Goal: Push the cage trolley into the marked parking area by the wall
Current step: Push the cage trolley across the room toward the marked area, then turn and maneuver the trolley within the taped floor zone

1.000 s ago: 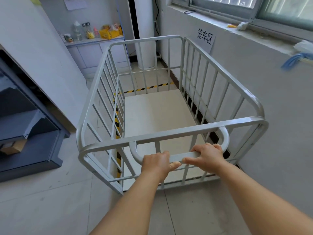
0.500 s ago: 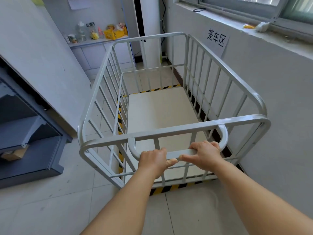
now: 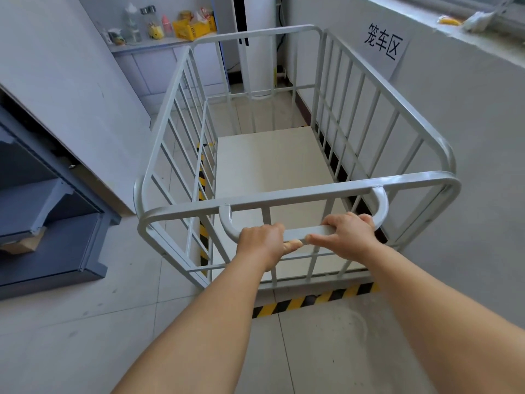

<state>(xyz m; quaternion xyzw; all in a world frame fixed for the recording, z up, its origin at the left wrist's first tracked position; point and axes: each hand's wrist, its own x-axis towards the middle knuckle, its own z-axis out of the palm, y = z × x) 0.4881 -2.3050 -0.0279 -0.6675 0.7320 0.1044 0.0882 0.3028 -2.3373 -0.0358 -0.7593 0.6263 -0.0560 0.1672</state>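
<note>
A light grey cage trolley [image 3: 335, 191] with barred sides and a cream floor stands close along the wall on the right. My left hand [image 3: 262, 241] and my right hand [image 3: 350, 233] both grip its curved push handle [image 3: 308, 231] at the near end. Black-and-yellow floor tape [image 3: 314, 301] marks the parking area; one strip shows just behind the trolley's near end, another [image 3: 202, 180] runs along its left side. A paper sign [image 3: 383, 42] with Chinese characters hangs on the wall above the area.
A dark blue metal shelf unit [image 3: 54, 223] stands at the left with a cardboard piece on it. A white panel [image 3: 71, 89] leans along the left. Ahead are a white pillar [image 3: 257, 52] and a cabinet with bottles and a yellow box [image 3: 189, 29].
The trolley has rolled forward along the wall. The rear tape strip, hidden a second ago, now lies fully behind the trolley's near end. Both hands stay on the handle.
</note>
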